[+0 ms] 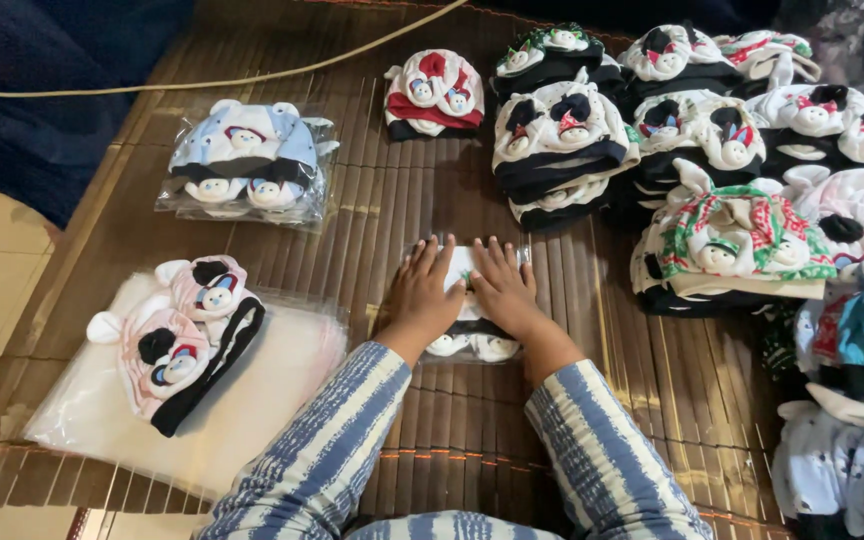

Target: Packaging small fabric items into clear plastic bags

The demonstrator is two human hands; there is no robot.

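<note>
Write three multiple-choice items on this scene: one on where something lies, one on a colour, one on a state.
1. Where is the pile of clear bags?
A. under the pink hats
B. on the blue bagged hats
C. beside the red hat

2. What colour are the hats in the sealed packet at upper left?
A. green
B. light blue
C. orange

3. How are the left hand and right hand placed?
A. lifted in the air
B. gripping the cord
C. pressed flat on a bagged pack

Answers: 1 A, the pink hats lie on the bags. 2 B, blue fabric shows through the plastic. 3 C, both palms rest on the pack.
</note>
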